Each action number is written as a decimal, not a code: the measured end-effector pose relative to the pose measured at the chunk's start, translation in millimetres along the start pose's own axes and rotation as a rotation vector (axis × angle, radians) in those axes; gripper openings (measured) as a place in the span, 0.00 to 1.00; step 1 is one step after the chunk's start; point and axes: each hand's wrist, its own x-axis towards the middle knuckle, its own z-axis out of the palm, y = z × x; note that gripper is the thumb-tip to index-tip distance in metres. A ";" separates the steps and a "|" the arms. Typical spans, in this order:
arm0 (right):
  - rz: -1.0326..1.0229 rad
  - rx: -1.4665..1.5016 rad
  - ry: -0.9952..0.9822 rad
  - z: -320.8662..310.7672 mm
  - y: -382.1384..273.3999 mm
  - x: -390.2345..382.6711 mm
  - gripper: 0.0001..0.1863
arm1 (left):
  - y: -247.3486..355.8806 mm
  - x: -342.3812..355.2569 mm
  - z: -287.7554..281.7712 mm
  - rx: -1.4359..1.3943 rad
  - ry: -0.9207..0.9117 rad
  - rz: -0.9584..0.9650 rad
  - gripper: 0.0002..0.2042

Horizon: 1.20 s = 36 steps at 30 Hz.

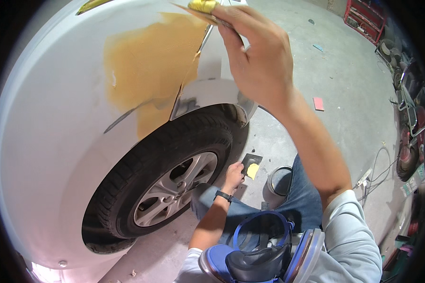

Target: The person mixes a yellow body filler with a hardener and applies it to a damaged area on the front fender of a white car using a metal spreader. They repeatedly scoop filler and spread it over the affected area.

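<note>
My right hand (264, 54) is raised at the top of the view, its fingers pinching a thin spreader (208, 18). A lump of yellow body filler (203, 5) sits on that spreader. Below the hand, a tan-yellow patch of filler (141, 63) covers part of a white car panel (56, 99) above the wheel arch. Low beside the tyre, my left hand (234, 176) is closed on the edge of a dark, flat mixing board (253, 159). More yellow filler (252, 170) lies on the board. A dark band is around my left wrist.
The car's tyre (123, 188) and silver wheel (174, 188) stand close by my left arm. A round can (279, 181) is between my legs on the floor. A respirator (259, 257) hangs at my chest. A pink pad (318, 104), cables and a red rack (365, 19) are at right.
</note>
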 end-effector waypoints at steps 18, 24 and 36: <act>-0.097 -0.109 -0.011 8.1 13.6 10.5 0.18 | 2.0 0.0 1.8 0.057 -0.005 0.003 0.17; -0.058 -0.092 -0.017 13.3 5.1 -6.8 0.20 | 0.1 2.3 -0.3 0.017 -0.017 -0.009 0.15; -0.018 -0.159 -0.010 18.4 12.2 2.4 0.18 | 2.7 0.5 1.4 0.016 -0.007 0.025 0.12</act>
